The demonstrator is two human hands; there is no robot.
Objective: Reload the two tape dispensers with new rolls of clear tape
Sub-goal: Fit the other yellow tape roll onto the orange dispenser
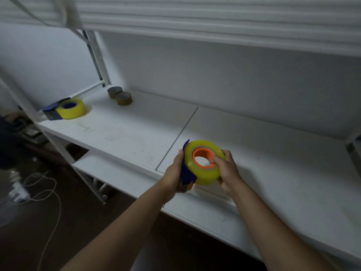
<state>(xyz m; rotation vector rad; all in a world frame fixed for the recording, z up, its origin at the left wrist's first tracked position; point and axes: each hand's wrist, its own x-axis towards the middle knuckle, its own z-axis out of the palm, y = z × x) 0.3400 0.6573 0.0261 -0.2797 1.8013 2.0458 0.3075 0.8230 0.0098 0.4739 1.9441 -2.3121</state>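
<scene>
- In the middle of the frame, the left hand [174, 173] grips the blue plastic tape dispenser [187, 174] by its handle side.
- A fat yellowish roll of clear tape [205, 173] sits on the dispenser's orange round hub [203, 157], its hole facing up at the camera.
- The right hand [227, 171] holds the roll from the right, 1 finger hooked into the hole; it is the nearer hand for pushing the roll down.
- At the left of the frame, a 2nd blue dispenser with a yellowish roll [68, 108] lies on the white shelf [273, 173].
- Behind it sit 2 small brown cardboard rings [120, 95], touching.
</scene>
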